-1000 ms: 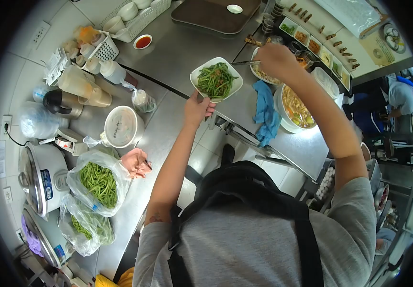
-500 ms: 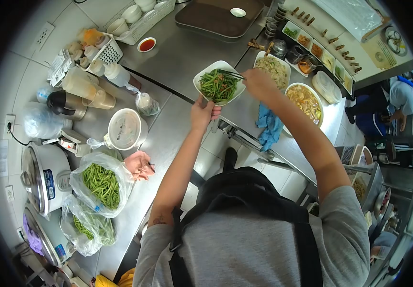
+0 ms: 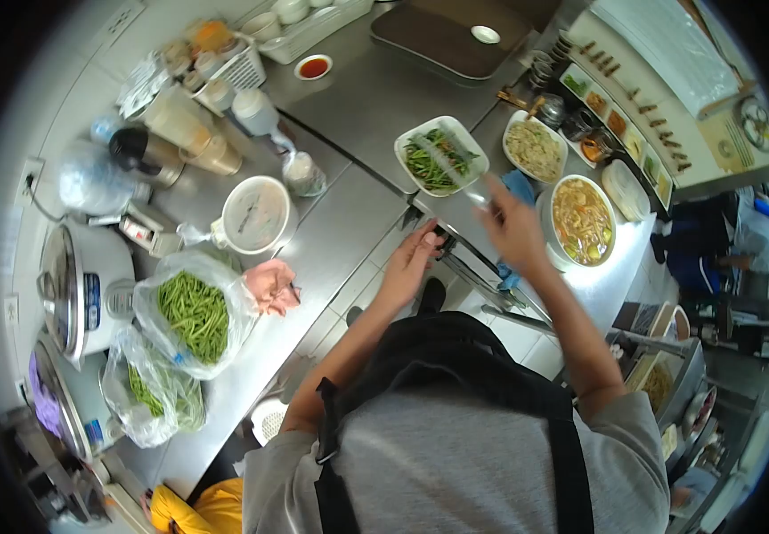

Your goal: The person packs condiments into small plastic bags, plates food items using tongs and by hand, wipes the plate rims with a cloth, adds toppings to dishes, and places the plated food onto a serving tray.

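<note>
A square white bowl of green vegetables (image 3: pixel 439 164) rests on the steel counter. My right hand (image 3: pixel 516 224), smeared by motion, is closed on metal tongs (image 3: pixel 442 160), which streak across the bowl. My left hand (image 3: pixel 414 256) is apart from the bowl, at the counter's front edge, with its fingers loosely bent and nothing visible in them. Right of the bowl stand a white dish of fried rice (image 3: pixel 536 149) and a round bowl of noodle soup (image 3: pixel 583 221). A blue cloth (image 3: pixel 518 185) lies partly hidden behind my right hand.
At the back are a brown tray (image 3: pixel 447 44) and a small dish of red sauce (image 3: pixel 313 67). Bags of green beans (image 3: pixel 193 311), a lidded tub (image 3: pixel 257 215), a pink cloth (image 3: pixel 271 287) and a rice cooker (image 3: pixel 90 294) stand left. Another person (image 3: pixel 754 236) is at far right.
The bowl of vegetables has left my left hand and now sits on the counter. Both hands have drawn back toward my body, and the view has shifted.
</note>
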Motion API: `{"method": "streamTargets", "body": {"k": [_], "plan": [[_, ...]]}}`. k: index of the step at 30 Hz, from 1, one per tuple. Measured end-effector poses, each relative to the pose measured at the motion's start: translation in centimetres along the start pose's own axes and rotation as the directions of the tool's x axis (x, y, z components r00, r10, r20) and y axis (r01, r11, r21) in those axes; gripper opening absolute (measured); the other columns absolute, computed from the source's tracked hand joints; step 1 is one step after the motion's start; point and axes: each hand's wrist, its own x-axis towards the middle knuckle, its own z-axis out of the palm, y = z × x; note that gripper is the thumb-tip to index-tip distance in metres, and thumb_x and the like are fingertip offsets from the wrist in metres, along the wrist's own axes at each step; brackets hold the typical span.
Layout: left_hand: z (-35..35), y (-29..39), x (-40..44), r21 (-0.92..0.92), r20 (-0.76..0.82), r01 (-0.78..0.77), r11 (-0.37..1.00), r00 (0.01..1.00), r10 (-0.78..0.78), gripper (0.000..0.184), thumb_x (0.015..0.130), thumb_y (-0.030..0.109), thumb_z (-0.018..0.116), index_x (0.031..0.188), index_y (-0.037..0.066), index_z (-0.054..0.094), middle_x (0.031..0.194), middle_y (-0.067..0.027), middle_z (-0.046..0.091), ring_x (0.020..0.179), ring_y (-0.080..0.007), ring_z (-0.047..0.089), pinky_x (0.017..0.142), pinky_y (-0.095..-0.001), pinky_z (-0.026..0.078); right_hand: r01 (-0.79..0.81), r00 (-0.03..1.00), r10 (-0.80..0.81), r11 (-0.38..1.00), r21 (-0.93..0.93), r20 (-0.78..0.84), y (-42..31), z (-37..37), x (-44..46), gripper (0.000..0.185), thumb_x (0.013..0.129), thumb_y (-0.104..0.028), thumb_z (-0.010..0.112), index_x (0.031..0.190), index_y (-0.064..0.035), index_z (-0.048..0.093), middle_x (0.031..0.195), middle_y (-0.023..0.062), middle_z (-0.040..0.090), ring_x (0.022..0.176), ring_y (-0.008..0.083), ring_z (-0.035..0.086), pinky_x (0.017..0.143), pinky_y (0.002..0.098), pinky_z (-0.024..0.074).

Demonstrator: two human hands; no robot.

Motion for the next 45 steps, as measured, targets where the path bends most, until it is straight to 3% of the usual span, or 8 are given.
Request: {"method": "streamTargets", "body": {"k": [9, 16, 19, 24, 28, 34, 41, 45], "plan": [[-8.9, 7.5, -12.2, -0.098, -0.551, -0.408, 0.908, 0.782, 0.292, 0.049, 0.100, 0.046, 0.031, 0.114, 0.003, 0.050, 0.090, -0.0090, 0.061, 0.078, -0.0172, 0.059, 0.073, -0.0282, 0.047, 0.104, 0.750, -0.474, 0.773, 0.626, 0.461, -11.4, 6.9, -4.7, 0.051, 0.094, -0.018, 0.052, 0.141, -0.0044, 0.036, 0.131, 0.0165, 0.052, 0.105, 0.0198, 0.057, 0.093, 0.0295, 0.0435], [-32.1, 17.6, -40.3, 0.172, -0.984, -0.276, 0.945, -0.001, 0.179, 0.063, 0.095, 0.057, 0.036, 0.126, 0.005, 0.052, 0.067, 0.0002, 0.051, 0.054, -0.0112, 0.046, 0.049, -0.0250, 0.037, 0.119, 0.973, -0.078, 0.976, -0.182, 0.217, 9.4, 4.0, 0.7, 0.049, 0.086, -0.027, 0.057, 0.125, 0.0037, 0.053, 0.118, 0.0267, 0.058, 0.111, 0.0398, 0.056, 0.092, 0.0433, 0.0443], [-43.3, 16.9, -50.5, -0.371, -0.830, -0.671, 0.643, 0.549, 0.094, 0.058, 0.099, 0.038, 0.044, 0.136, -0.004, 0.031, 0.077, -0.0001, 0.048, 0.056, -0.0085, 0.044, 0.044, -0.0202, 0.040, 0.071, 0.975, 0.036, 0.883, -0.463, 0.218, 18.0, 2.6, 2.5, 0.046, 0.084, -0.032, 0.057, 0.112, 0.0049, 0.057, 0.109, 0.0283, 0.061, 0.105, 0.0438, 0.056, 0.089, 0.0481, 0.0447], [-55.8, 15.3, -50.9, -0.548, -0.832, -0.673, 0.498, 0.504, -0.234, 0.056, 0.096, 0.035, 0.051, 0.129, -0.008, 0.036, 0.084, -0.0062, 0.055, 0.066, -0.0152, 0.057, 0.059, -0.0231, 0.054, -0.198, 0.967, 0.256, 0.770, -0.606, 0.010, 22.2, 6.4, 3.8, 0.069, 0.073, -0.034, 0.069, 0.126, 0.0040, 0.047, 0.114, 0.0279, 0.059, 0.104, 0.0437, 0.056, 0.089, 0.0483, 0.0455], [-60.6, 13.8, -52.8, -0.341, -0.940, -0.063, 0.938, 0.004, -0.341, 0.049, 0.093, 0.050, 0.045, 0.100, 0.006, 0.062, 0.077, -0.0122, 0.059, 0.070, -0.0207, 0.057, 0.075, -0.0382, 0.054, -0.297, 0.950, 0.141, 0.678, -0.672, -0.278, 19.2, 8.5, 3.7, 0.092, 0.071, -0.045, 0.075, 0.139, 0.0025, 0.035, 0.134, 0.0242, 0.048, 0.122, 0.0388, 0.047, 0.099, 0.0443, 0.0409], [-60.5, 18.7, -54.1, 0.002, -0.986, 0.562, 0.827, -0.137, 0.096, 0.069, 0.082, 0.063, 0.055, 0.130, 0.013, 0.051, 0.096, -0.0082, 0.066, 0.069, -0.0185, 0.058, 0.054, -0.0291, 0.045, -0.301, 0.905, 0.058, 0.787, -0.538, -0.422, 13.9, 8.4, 0.7, 0.062, 0.074, -0.016, 0.070, 0.128, 0.0017, 0.045, 0.119, 0.0212, 0.054, 0.112, 0.0365, 0.050, 0.097, 0.0431, 0.0407], [-30.4, 23.5, -25.2, 0.824, -0.553, 0.116, 0.555, -0.057, 0.832, 0.041, 0.098, 0.030, 0.042, 0.126, 0.004, 0.056, 0.111, -0.0148, 0.064, 0.084, -0.0210, 0.062, 0.072, -0.0328, 0.053, -0.359, 0.894, 0.225, 0.878, -0.318, -0.387, 14.4, 8.8, 4.6, 0.023, 0.080, -0.018, 0.065, 0.096, -0.0027, 0.057, 0.109, 0.0190, 0.058, 0.087, 0.0377, 0.062, 0.074, 0.0455, 0.0516], [-18.5, 15.8, -4.2, 0.562, -0.172, -0.403, 0.723, 0.797, 0.578, 0.038, 0.094, 0.023, 0.045, 0.120, -0.001, 0.058, 0.108, -0.0106, 0.060, 0.094, -0.0195, 0.061, 0.082, -0.0294, 0.049, -0.264, 0.902, 0.149, 0.933, -0.244, -0.405, 14.6, 7.2, 5.5, 0.017, 0.080, -0.017, 0.066, 0.090, -0.0061, 0.056, 0.102, 0.0169, 0.058, 0.085, 0.0375, 0.061, 0.072, 0.0462, 0.0512]]}}
